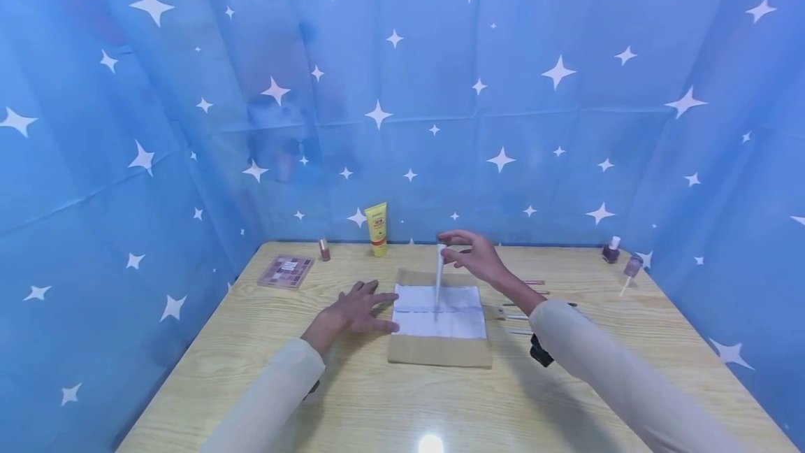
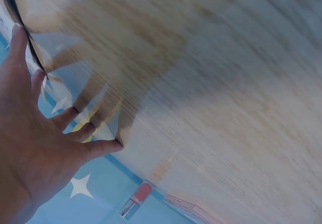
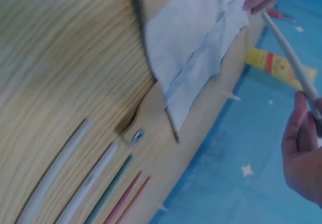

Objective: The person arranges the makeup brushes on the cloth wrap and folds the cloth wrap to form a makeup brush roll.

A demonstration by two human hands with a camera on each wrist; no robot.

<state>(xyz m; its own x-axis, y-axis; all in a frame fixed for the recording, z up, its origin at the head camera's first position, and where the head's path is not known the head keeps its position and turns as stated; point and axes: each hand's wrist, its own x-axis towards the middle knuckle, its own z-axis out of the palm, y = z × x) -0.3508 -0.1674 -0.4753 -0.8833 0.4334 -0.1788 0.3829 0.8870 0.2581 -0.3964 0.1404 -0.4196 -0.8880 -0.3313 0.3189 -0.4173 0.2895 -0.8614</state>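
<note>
A slim, white, tapered stick (image 1: 439, 275) stands nearly upright above a flat, opened tan case (image 1: 440, 350); whether its lower end touches the white inner lining (image 1: 465, 299) cannot be told. The person's right hand (image 1: 474, 256) pinches the stick near its top. The left hand (image 1: 358, 310) lies with fingers spread, gripping nothing, fingertips at the case's left edge. A tab with a round metal snap (image 3: 137, 135) juts from the case's right side, near a row of thin white, green and pink handles (image 3: 108, 190). Farther out stand a yellow squeeze tube (image 1: 377, 229), a small reddish bottle with a gold-toned cap (image 1: 324, 250), and a dark, white-capped bottle (image 1: 611, 250). A flat rectangular palette (image 1: 286, 272) contains rows of pinkish and brown pans.
</note>
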